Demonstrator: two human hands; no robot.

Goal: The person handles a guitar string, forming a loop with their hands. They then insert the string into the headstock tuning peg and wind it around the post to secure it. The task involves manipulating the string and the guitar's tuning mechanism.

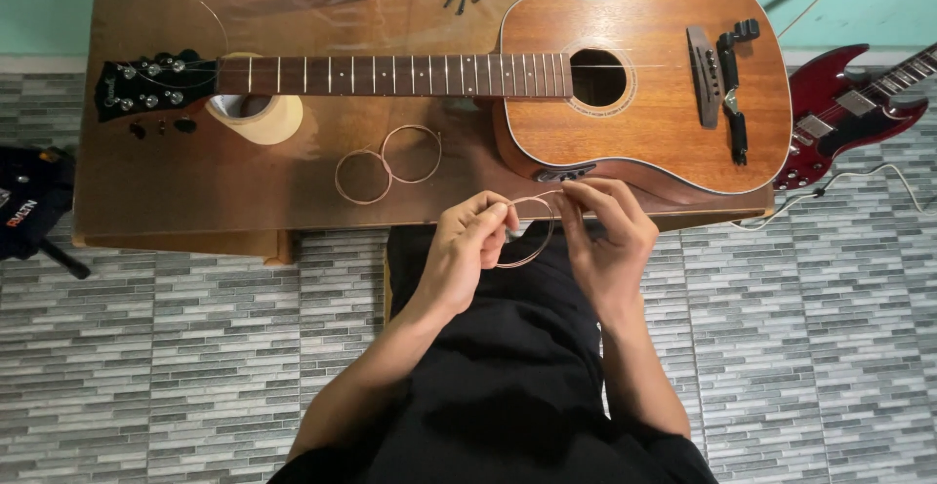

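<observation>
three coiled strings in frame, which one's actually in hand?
The coiled string at the table's near edge, pinched between left hand and right hand. The two other coils lie untouched on the table.

— What carries everything here?
— A brown wooden table (195,191) on a grey tiled floor (830,347).
— And on it?
— An acoustic guitar (644,84) lying flat, its neck resting on a tape roll (259,116), and two coiled strings (388,162) just beside the guitar's body.

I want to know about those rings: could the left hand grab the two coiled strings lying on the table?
Probably yes: the left hand holds a coiled string now, but the two coils lie uncovered just ahead on the table.
</observation>
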